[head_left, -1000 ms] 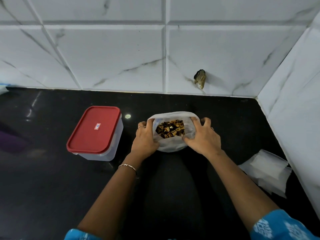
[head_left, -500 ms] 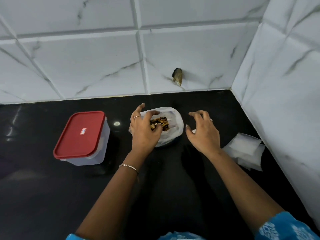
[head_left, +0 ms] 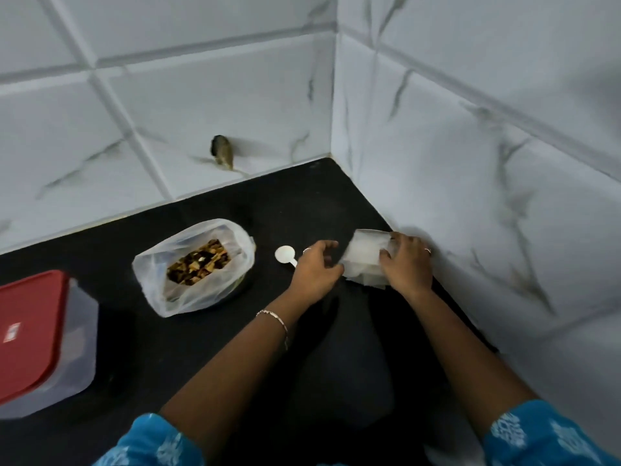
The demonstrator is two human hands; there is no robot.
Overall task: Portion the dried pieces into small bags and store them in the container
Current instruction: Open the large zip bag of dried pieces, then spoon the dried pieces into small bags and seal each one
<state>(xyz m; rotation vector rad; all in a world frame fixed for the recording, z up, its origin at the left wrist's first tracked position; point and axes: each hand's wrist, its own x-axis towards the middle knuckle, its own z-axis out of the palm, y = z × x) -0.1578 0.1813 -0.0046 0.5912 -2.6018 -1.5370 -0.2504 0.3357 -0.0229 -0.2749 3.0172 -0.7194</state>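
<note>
An open clear plastic bag (head_left: 191,267) with brown and yellow dried pieces (head_left: 199,261) lies on the black counter, left of centre. A stack of small white bags (head_left: 366,257) sits by the right wall. My right hand (head_left: 405,260) rests on the stack and grips it. Beside the stack's left edge, my left hand (head_left: 316,267) has its fingers curled and apart. A clear container with a red lid (head_left: 30,334), shut, stands at the far left.
A small white scoop (head_left: 285,255) lies on the black counter (head_left: 336,348) between the big bag and my left hand. White marble-pattern tiled walls meet in a corner at the back right. A dark stub (head_left: 222,151) sticks out of the back wall.
Both hands have let go of the big bag and moved right to the stack of small bags. The view has swung to the right, and the scoop has come into sight.
</note>
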